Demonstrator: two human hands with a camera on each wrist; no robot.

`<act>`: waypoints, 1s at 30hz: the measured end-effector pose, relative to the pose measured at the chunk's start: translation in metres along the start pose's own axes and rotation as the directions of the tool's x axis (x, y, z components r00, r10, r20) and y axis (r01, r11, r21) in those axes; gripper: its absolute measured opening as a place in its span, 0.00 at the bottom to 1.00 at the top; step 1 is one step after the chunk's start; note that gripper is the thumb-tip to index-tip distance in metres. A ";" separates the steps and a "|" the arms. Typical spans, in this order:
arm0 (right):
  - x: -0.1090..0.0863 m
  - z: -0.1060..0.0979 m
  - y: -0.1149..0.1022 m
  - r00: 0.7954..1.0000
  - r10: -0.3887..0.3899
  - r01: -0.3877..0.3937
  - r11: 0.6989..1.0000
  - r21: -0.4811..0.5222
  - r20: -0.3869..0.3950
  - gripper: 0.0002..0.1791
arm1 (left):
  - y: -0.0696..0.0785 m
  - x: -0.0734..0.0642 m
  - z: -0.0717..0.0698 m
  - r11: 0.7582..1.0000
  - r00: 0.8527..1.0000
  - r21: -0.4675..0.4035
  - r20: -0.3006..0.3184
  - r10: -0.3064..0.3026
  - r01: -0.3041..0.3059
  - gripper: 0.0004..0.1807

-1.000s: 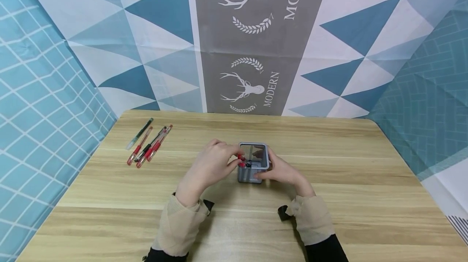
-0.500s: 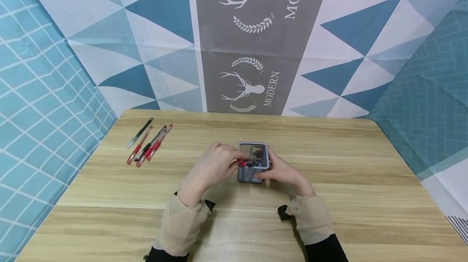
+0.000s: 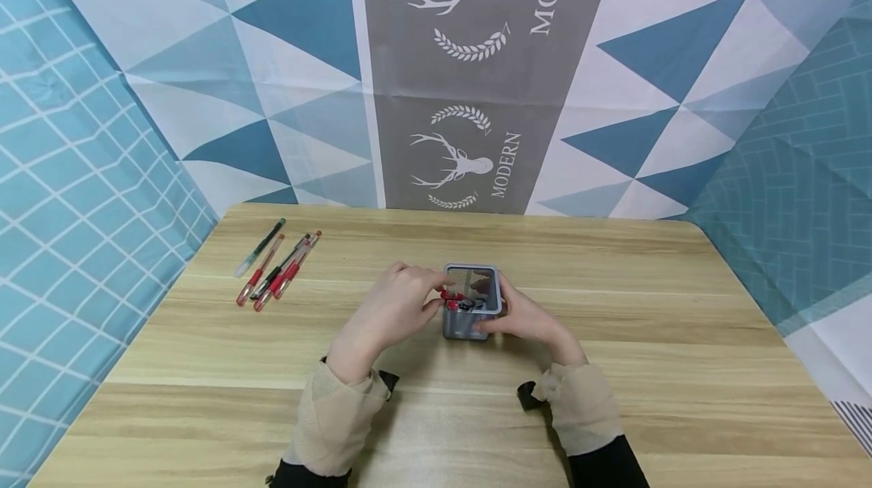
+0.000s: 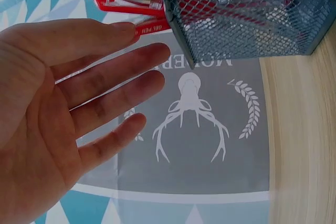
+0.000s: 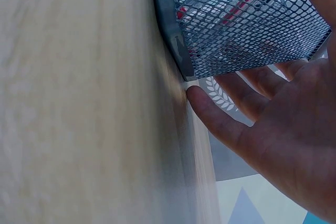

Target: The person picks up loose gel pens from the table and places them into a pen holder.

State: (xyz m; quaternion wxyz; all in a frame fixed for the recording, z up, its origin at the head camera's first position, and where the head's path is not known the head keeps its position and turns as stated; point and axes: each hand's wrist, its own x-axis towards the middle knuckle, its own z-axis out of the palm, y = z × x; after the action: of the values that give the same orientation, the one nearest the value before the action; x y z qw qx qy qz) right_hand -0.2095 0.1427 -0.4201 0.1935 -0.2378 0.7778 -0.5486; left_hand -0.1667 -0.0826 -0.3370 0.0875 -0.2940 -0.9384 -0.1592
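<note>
A square grey mesh pen holder [image 3: 465, 325] stands upright on the table with several capped pens inside, red and dark. My right hand [image 3: 527, 318] holds it from the right, thumb at the front and fingers reaching behind. In the right wrist view, fingers of the right hand [image 5: 294, 114] lie along the mesh. At the holder's left rim my left hand [image 3: 398, 306] pinches the cap end of a red gel pen [image 4: 152, 26] leaning in the holder. Three other fingers of the left hand [image 4: 79, 98] stretch out loosely; its index finger is mostly hidden behind the thumb.
On the wooden table [image 3: 647, 306], at the far left, lie several red pens [image 3: 289, 276], a black pen [image 3: 275, 276] and a dark green-capped pen [image 3: 262, 246]. Patterned cloth [image 3: 470, 79] hangs behind the table's back edge.
The left index finger reached farther over the holder's rim half a second ago and has drawn back to the cap end. The red pen sits lower, against the rim. The right hand has stayed put.
</note>
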 end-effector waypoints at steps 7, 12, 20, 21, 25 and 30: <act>-0.001 -0.001 0.000 1.000 -0.014 0.014 1.000 -0.007 -0.001 0.48 | -0.005 -0.001 -0.003 1.000 0.999 -0.002 -0.025 -0.024 0.024 0.12; 0.000 -0.001 0.000 1.000 0.006 -0.006 1.000 -0.029 -0.011 0.49 | -0.013 -0.003 -0.005 0.999 0.985 0.039 -0.175 0.010 -0.003 0.04; -0.005 0.000 -0.017 1.000 0.004 -0.004 1.000 -0.009 0.020 0.48 | -0.037 -0.012 -0.012 0.989 0.922 0.075 -0.378 -0.087 0.124 0.03; -0.006 0.001 -0.020 1.000 0.002 -0.002 1.000 -0.007 0.027 0.48 | -0.041 -0.014 -0.012 0.986 0.910 0.077 -0.401 -0.107 0.149 0.02; -0.007 0.001 -0.024 1.000 0.004 -0.004 1.000 -0.004 0.030 0.48 | -0.054 -0.021 -0.016 0.960 0.845 0.141 -0.517 -0.139 0.244 0.02; -0.006 0.000 -0.018 1.000 -0.012 0.012 1.000 0.014 0.020 0.48 | -0.065 -0.029 -0.021 0.927 0.780 0.160 -0.598 -0.182 0.339 0.02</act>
State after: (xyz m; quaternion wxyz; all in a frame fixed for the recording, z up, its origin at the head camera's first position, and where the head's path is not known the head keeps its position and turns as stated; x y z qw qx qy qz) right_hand -0.2014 0.1411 -0.4028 0.1994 -0.2465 0.7708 -0.5526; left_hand -0.1790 -0.1553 -0.3409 0.3801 -0.0846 -0.9123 -0.1272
